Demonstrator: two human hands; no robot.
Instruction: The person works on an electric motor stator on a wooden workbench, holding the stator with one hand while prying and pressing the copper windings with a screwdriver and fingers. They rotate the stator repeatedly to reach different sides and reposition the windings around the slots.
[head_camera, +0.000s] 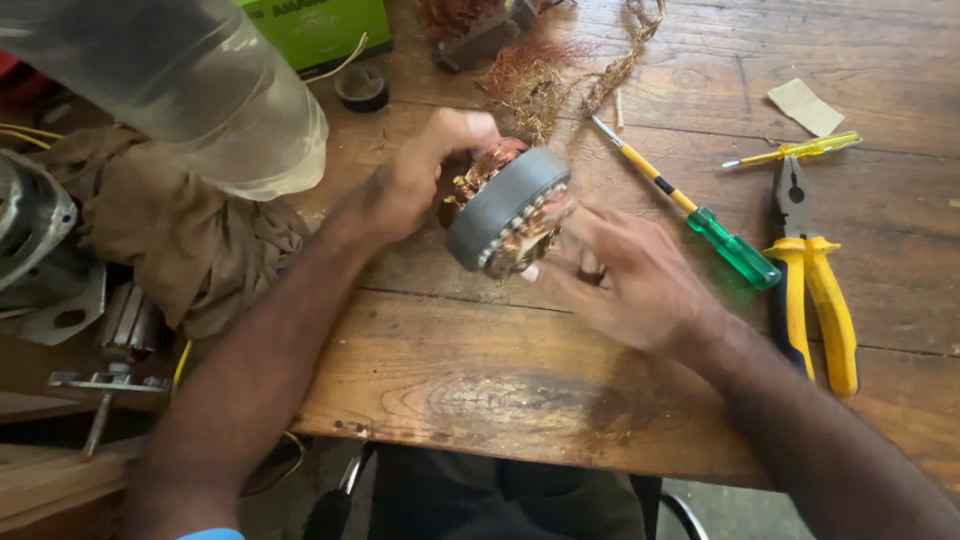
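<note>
A grey ring-shaped motor stator (505, 205) with copper windings is held tilted just above the wooden table (480, 370). My left hand (420, 175) grips its far side, fingers curled over the copper coils. My right hand (625, 270) is at its near right face, fingers spread and touching the windings; it is blurred with motion. A tangle of loose copper wire (535, 70) lies on the table just behind the stator.
A green-handled screwdriver (700, 215), yellow-handled pliers (815, 270) and a small yellow screwdriver (800, 150) lie at right. A clear plastic bottle (200, 80), brown cloth (190, 235), metal motor parts (40, 250), a green box (320, 25) and a black tape roll (362, 88) sit at left.
</note>
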